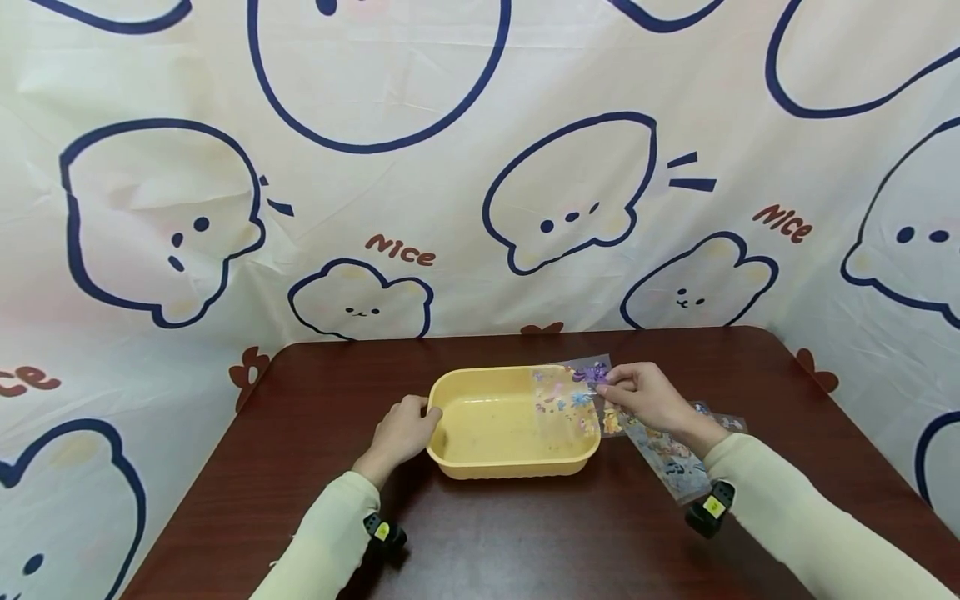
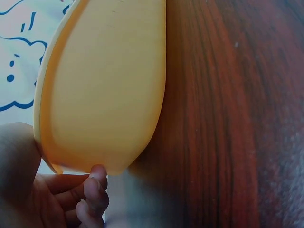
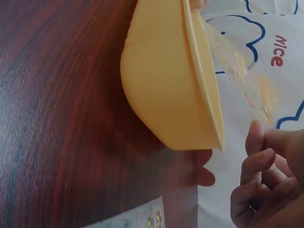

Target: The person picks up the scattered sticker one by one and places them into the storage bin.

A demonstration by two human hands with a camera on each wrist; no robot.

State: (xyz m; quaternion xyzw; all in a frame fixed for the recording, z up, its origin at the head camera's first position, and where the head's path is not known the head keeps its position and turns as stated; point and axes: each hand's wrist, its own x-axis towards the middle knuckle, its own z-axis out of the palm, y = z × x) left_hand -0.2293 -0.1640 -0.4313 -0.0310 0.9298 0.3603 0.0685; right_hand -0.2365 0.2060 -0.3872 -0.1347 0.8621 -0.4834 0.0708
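Observation:
A yellow plastic basin (image 1: 480,475) with rounded corners stands on the dark wooden table. My left hand (image 1: 399,433) grips its left end, with the thumb over the rim and the fingers against the outer wall (image 2: 102,95). Between thumb and forefinger, my right hand (image 1: 648,396) pinches the edge of a clear sticker sheet (image 1: 558,408) with small coloured pictures. That sheet slants over the basin's right end, its lower part inside the rim. In the right wrist view the sheet (image 3: 247,80) tilts up from the rim to the fingertips.
More clear printed sheets (image 1: 671,462) lie overlapping on the table to the right of the basin, partly under my right forearm. A cloth (image 1: 450,192) with cartoon bears hangs behind the table's far edge. Each wrist wears a small black camera (image 1: 708,508).

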